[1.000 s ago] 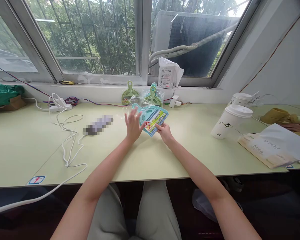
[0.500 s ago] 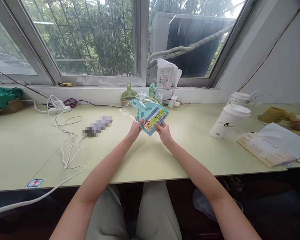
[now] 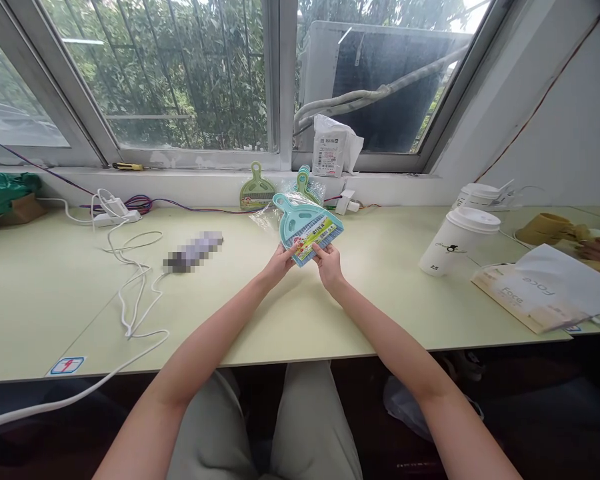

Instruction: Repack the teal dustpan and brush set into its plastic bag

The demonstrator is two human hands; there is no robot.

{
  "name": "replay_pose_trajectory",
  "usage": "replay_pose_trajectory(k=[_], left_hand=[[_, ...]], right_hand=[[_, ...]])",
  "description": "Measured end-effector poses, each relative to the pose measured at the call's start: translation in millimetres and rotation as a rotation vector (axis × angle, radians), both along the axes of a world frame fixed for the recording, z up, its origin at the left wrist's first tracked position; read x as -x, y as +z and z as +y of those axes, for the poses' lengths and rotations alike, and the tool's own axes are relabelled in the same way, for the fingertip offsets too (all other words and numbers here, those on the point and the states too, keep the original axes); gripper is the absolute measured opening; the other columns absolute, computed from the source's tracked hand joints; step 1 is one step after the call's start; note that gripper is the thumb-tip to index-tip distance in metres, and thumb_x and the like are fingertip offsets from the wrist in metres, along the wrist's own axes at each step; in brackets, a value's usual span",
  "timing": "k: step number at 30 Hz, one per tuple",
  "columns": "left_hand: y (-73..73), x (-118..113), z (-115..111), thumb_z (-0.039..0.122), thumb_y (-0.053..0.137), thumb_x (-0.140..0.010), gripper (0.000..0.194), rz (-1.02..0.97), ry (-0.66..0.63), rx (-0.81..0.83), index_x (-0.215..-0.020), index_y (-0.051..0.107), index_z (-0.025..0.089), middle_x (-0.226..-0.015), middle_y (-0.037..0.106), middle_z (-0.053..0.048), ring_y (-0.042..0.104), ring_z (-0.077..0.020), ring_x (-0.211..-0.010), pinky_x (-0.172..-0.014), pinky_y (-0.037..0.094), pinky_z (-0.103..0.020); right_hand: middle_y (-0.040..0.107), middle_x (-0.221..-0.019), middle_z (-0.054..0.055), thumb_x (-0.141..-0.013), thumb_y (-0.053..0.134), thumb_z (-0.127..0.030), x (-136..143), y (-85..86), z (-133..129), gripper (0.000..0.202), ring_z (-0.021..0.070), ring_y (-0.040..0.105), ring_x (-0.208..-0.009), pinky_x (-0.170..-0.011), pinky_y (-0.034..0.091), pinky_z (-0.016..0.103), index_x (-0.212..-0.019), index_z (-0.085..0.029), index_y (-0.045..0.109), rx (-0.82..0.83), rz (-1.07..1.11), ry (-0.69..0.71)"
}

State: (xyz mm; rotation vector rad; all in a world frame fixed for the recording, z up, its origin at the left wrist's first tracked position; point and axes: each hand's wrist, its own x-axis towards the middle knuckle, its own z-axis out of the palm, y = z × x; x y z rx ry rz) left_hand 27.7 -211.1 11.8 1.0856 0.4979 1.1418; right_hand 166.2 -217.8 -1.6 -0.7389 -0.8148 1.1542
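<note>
Teal dustpan set (image 3: 306,227) lifted clear of the pale green desk (image 3: 330,313), still wrapped in clear crinkled plastic; unwrapping apparently not yet begun. Left hand (image 3: 280,261) pinching the lower left corner, right hand (image 3: 329,261) pinching the lower edge by the striped paper label, both closed on it. Smooth moulded plastic, fan-shaped, looped handle pointing away. Behind the set, against the sill: green dustpan (image 3: 257,190) and another bagged one (image 3: 307,187). Right of the set: lidded paper cup (image 3: 454,241), matte white.
</note>
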Motion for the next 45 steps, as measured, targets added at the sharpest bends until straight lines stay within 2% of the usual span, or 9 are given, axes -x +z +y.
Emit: replay_pose_trajectory(k=[5, 11, 15, 20, 24, 29, 32, 38, 45], left_hand=[[-2.1, -2, 0, 0.032, 0.067, -0.079, 0.054, -0.005, 0.067, 0.005, -0.127, 0.047, 0.021, -0.124, 0.061, -0.008, 0.055, -0.0250, -0.118, -0.106, 0.039, -0.045], [-8.0, -16, -2, 0.025, 0.068, -0.076, 0.058, -0.044, 0.215, 0.123, -0.125, 0.037, 0.024, -0.124, 0.060, -0.006, 0.059, -0.0217, -0.113, -0.102, 0.044, -0.043], [2.1, -14, -6, 0.029, 0.069, -0.076, 0.056, -0.025, 0.167, 0.110, -0.124, 0.041, 0.024, -0.124, 0.060, -0.006, 0.058, -0.0236, -0.115, -0.101, 0.045, -0.043], [10.0, -1, -4, 0.047, 0.058, -0.082, 0.048, 0.002, 0.156, 0.063, -0.121, 0.051, 0.021, -0.122, 0.062, -0.008, 0.054, -0.0280, -0.119, -0.101, 0.044, -0.045], [4.8, -1, -2, 0.043, 0.064, -0.079, 0.051, 0.042, 0.163, 0.053, -0.124, 0.049, 0.023, -0.123, 0.062, -0.007, 0.057, -0.0259, -0.115, -0.097, 0.047, -0.044], [-2.0, -13, -6, 0.044, 0.067, -0.076, 0.055, 0.115, 0.108, 0.082, -0.124, 0.047, 0.026, -0.133, 0.055, -0.008, 0.056, -0.0260, -0.115, -0.090, 0.051, -0.044], [-0.4, -16, -9, 0.042, 0.067, -0.076, 0.051, 0.090, 0.099, 0.072, -0.122, 0.050, 0.025, -0.133, 0.054, -0.008, 0.055, -0.0262, -0.117, -0.095, 0.048, -0.044], [1.0, -14, -12, 0.035, 0.070, -0.073, 0.052, 0.065, 0.193, 0.063, -0.121, 0.051, 0.025, -0.129, 0.057, -0.006, 0.053, -0.0246, -0.119, -0.101, 0.043, -0.043], [-1.7, -18, -10, 0.042, 0.068, -0.076, 0.050, 0.046, -0.018, 0.134, -0.121, 0.053, 0.028, -0.137, 0.051, -0.005, 0.047, -0.0264, -0.126, -0.098, 0.045, -0.044]], right_hand=[[0.068, -0.108, 0.007, -0.065, 0.077, -0.033, 3, -0.3, -2, 0.038, 0.0225, 0.063, -0.106, -0.090, 0.055, 0.037, -0.095, -0.019, 0.059, -0.019, 0.001, 0.004], [0.068, -0.106, 0.006, -0.066, 0.076, -0.033, 6, 5.9, -12, 0.038, 0.0221, 0.064, -0.103, -0.090, 0.055, 0.038, -0.096, -0.020, 0.058, -0.026, -0.005, -0.043], [0.067, -0.108, 0.005, -0.067, 0.075, -0.033, 8, 9.2, -16, 0.036, 0.0218, 0.064, -0.105, -0.091, 0.055, 0.038, -0.097, -0.021, 0.058, -0.029, 0.017, -0.057], [0.068, -0.106, 0.006, -0.065, 0.078, -0.032, 3, 11.8, -10, 0.036, 0.0228, 0.065, -0.102, -0.090, 0.056, 0.039, -0.093, -0.020, 0.060, -0.029, -0.016, 0.040], [0.069, -0.105, 0.007, -0.065, 0.078, -0.032, -2, 14.4, -6, 0.035, 0.0232, 0.065, -0.102, -0.089, 0.056, 0.039, -0.093, -0.019, 0.062, -0.028, -0.047, 0.071], [0.069, -0.106, 0.007, -0.065, 0.077, -0.031, -2, 14.6, -7, 0.034, 0.0228, 0.065, -0.102, -0.090, 0.055, 0.038, -0.093, -0.018, 0.062, -0.043, 0.011, -0.027], [0.067, -0.109, 0.007, -0.066, 0.076, -0.031, 1, 13.4, -8, 0.034, 0.0223, 0.064, -0.103, -0.090, 0.055, 0.036, -0.094, -0.019, 0.061, -0.035, 0.018, -0.048], [0.068, -0.105, 0.007, -0.064, 0.077, -0.031, 0, 9.7, -5, 0.036, 0.0222, 0.065, -0.101, -0.088, 0.056, 0.037, -0.094, -0.019, 0.060, -0.006, -0.021, -0.003], [0.068, -0.106, 0.006, -0.064, 0.077, -0.029, -9, 16.5, -6, 0.036, 0.0223, 0.064, -0.102, -0.089, 0.055, 0.038, -0.094, -0.020, 0.060, -0.032, -0.014, -0.050]])
